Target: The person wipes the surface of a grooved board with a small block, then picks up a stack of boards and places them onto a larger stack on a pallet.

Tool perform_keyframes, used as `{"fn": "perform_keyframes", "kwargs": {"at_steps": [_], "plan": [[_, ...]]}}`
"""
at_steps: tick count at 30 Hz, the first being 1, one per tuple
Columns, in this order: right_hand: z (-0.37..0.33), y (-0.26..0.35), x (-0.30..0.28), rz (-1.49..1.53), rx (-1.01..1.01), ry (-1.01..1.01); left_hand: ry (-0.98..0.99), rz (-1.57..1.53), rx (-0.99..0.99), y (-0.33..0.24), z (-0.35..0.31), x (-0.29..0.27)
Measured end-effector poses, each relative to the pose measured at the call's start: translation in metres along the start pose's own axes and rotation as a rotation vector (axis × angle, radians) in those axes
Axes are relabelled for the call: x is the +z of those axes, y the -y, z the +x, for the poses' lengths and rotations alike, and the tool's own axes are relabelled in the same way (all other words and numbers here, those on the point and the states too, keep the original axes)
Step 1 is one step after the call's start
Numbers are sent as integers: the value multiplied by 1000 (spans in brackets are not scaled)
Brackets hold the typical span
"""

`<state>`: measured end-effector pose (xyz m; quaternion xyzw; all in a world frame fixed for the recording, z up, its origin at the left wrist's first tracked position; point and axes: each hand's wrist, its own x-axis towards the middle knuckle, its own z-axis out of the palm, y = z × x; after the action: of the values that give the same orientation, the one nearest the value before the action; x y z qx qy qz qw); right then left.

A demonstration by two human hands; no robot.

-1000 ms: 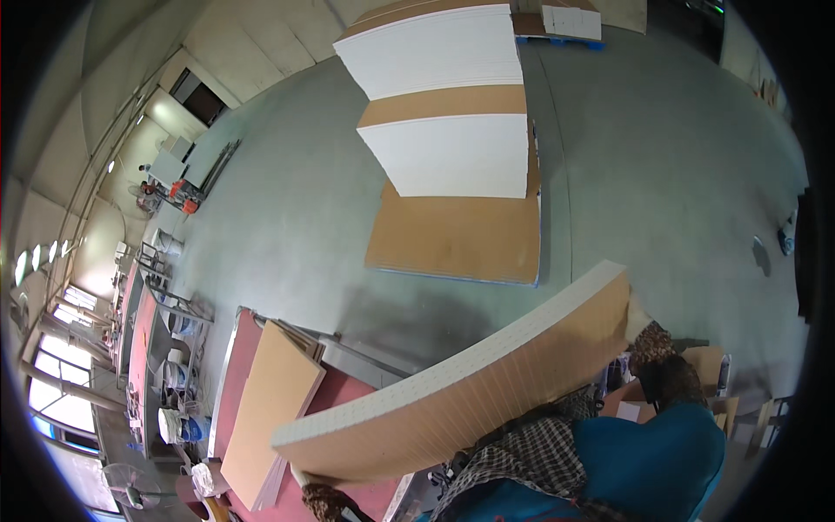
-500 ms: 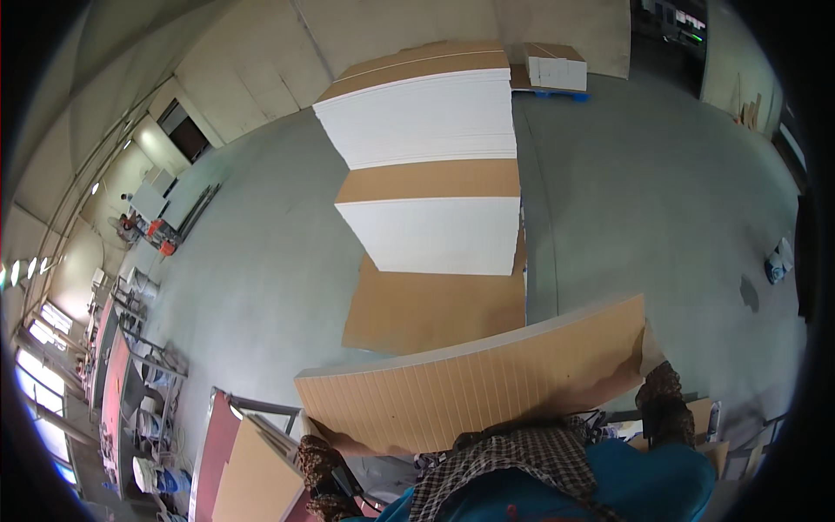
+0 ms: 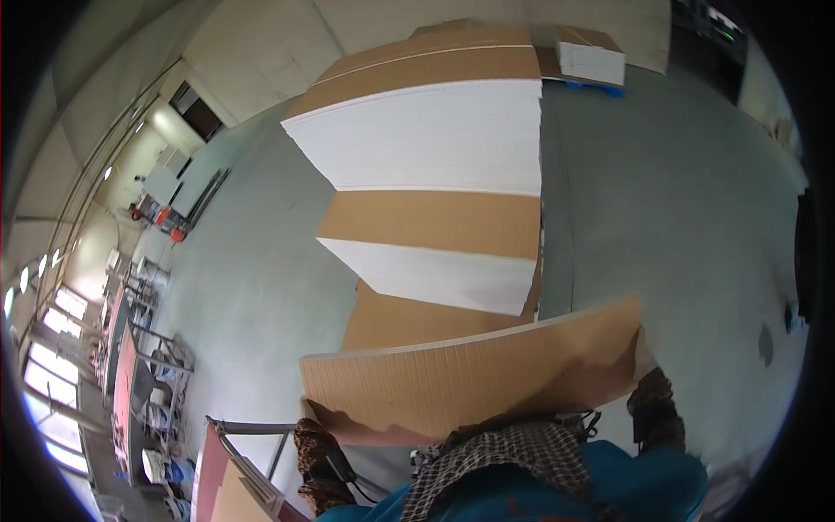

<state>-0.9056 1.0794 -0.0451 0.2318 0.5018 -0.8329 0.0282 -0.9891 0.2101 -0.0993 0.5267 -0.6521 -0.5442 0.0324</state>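
A long brown cardboard panel (image 3: 470, 378), ribbed with fine lines and pale along its top edge, spans the space in front of my body. My left hand (image 3: 309, 412) closes on its left end, low down; the fingers are mostly hidden behind it. At the right end my right hand (image 3: 644, 357) grips the panel's side edge. Dark patterned sleeves cover both forearms. Just beyond the panel lies a brown cardboard sheet (image 3: 391, 317), and on it stands a lower stack of white-sided boards (image 3: 435, 270) with a brown top.
Behind rises a taller stack of white-sided boards (image 3: 426, 135). A smaller stack (image 3: 591, 65) sits on a blue pallet at the back right. Reddish worktables (image 3: 126, 365) line the left side. A metal-framed table (image 3: 213, 470) stands near my left arm. An orange pallet truck (image 3: 170, 222) is farther off.
The stacks now appear larger and nearer, as I have moved forward with the panel. Both hands keep their hold on its ends.
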Motion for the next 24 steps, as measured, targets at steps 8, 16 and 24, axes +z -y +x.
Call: {"fn": "perform_keyframes", "kwargs": {"at_steps": [8, 16, 24], "plan": [[83, 112, 26, -8, 225, -112, 46, 170, -53, -92, -101, 125], [148, 126, 25, -57, 322, -115, 140, 756, 166, -103, -38, 185], [171, 105, 18, -177, 132, -191, 207, 983, 272, -161, 12, 309]]}}
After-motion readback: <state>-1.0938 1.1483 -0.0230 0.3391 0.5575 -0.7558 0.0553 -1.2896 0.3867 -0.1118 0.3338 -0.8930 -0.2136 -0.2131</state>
